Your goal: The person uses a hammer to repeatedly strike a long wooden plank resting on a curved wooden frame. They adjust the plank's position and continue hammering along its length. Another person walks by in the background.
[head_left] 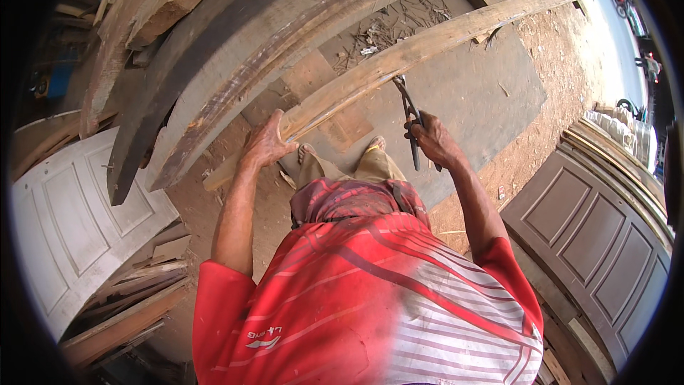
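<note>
A long wooden plank [427,39] stretches across in front of me, from my left hand up to the far right. My left hand [269,142] grips its near left end, thumb below the edge and fingers over the top. My right hand [431,139] is closed round the handles of dark metal pincers [408,103]. The pincers' jaws are at the plank's lower edge, near its middle. Whether they bite on anything there is too small to tell. A pale, worn strip runs along that edge towards my left hand.
Large thick timbers [235,64] lean close on the left and beyond the plank. Under it lies a grey board [470,93] with wood scraps [385,32] on it. A white panelled door [85,214] is at left, a brown panelled door [591,221] at right, and stacked offcuts [135,306] lie lower left.
</note>
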The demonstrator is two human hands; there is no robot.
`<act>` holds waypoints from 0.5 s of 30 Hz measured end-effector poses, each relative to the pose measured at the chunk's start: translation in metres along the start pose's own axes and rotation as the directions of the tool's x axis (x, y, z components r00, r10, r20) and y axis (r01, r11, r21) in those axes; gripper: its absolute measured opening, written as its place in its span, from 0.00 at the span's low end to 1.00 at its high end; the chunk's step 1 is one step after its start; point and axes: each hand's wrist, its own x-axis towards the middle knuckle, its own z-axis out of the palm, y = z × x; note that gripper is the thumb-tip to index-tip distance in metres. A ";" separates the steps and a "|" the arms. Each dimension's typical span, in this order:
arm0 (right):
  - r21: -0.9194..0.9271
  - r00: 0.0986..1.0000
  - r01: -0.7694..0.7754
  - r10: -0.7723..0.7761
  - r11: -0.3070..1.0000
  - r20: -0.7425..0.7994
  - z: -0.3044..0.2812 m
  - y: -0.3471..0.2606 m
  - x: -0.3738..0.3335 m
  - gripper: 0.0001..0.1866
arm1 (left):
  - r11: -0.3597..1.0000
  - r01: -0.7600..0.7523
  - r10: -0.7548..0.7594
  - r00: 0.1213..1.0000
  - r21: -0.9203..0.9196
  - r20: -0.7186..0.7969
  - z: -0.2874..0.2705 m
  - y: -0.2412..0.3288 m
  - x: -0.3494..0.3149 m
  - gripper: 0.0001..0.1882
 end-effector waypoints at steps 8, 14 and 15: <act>-0.273 0.990 0.138 -0.136 0.952 0.028 -0.015 0.002 0.002 0.17 | 0.996 0.087 -0.087 0.992 0.009 0.087 -0.006 0.011 -0.001 0.53; -0.408 0.935 0.307 -0.352 0.860 -0.039 -0.004 0.029 0.009 0.23 | 0.999 0.037 -0.036 0.999 0.011 -0.031 0.003 0.007 -0.001 0.41; -0.401 0.923 0.337 -0.383 0.851 -0.037 -0.006 0.033 0.013 0.23 | 1.000 0.022 -0.022 0.998 0.010 -0.058 0.005 0.006 -0.002 0.36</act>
